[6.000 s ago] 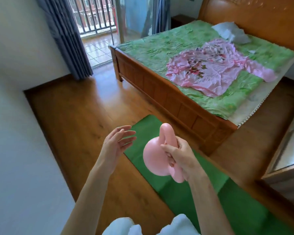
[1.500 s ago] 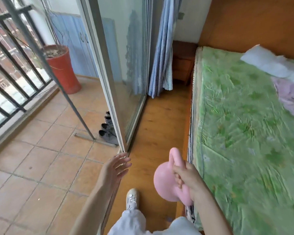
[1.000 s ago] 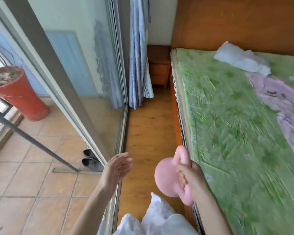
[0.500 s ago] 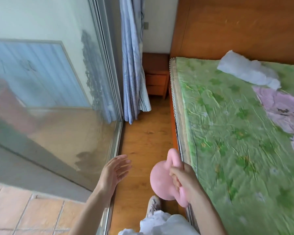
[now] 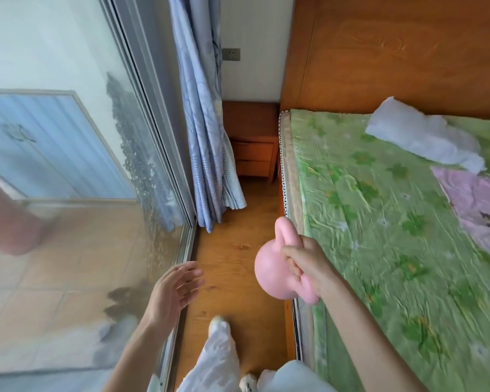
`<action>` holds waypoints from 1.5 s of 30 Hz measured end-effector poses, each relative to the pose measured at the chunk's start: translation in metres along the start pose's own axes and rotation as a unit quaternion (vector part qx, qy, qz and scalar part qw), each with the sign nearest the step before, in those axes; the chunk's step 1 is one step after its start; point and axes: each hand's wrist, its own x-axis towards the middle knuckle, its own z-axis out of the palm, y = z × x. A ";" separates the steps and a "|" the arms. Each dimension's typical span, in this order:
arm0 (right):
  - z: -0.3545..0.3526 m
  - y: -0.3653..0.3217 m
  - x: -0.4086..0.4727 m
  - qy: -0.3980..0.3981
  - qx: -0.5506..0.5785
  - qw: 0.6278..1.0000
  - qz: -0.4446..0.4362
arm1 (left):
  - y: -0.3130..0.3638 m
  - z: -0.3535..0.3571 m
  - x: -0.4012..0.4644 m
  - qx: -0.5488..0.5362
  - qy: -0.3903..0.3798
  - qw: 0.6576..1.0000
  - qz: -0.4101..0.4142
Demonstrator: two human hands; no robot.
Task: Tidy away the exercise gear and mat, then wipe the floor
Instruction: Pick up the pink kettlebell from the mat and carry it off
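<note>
A pink kettlebell (image 5: 272, 271) hangs in the air over the narrow strip of wooden floor (image 5: 232, 261) between the bed and the glass door. My right hand (image 5: 304, 265) grips its handle, fingers curled round it. My left hand (image 5: 173, 292) is held out beside the glass with its fingers spread and nothing in it. The exercise mat is out of view.
A bed with a green cover (image 5: 385, 227) fills the right side, with a white cloth (image 5: 425, 140) and a pink cloth (image 5: 475, 205) on it. A sliding glass door (image 5: 77, 193) lines the left. A blue curtain (image 5: 207, 131) and a wooden nightstand (image 5: 252, 140) stand ahead.
I have walked from the mat round the bed into the gap beside the glass door, carrying the kettlebell. The nightstand and curtain are nearer. My hands keep the same pose.
</note>
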 end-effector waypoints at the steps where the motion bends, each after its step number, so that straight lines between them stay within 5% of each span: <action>1: -0.001 -0.007 0.014 -0.001 -0.001 1.000 -0.001 | 0.007 0.004 0.012 0.003 -0.004 1.000 -0.002; 22: -0.014 -0.192 0.310 0.029 0.007 0.999 0.018 | 0.208 0.113 0.315 0.088 -0.100 0.991 0.009; 45: -0.125 -0.363 0.618 -0.026 -0.068 0.997 -0.005 | 0.318 0.306 0.583 0.038 -0.012 0.999 0.012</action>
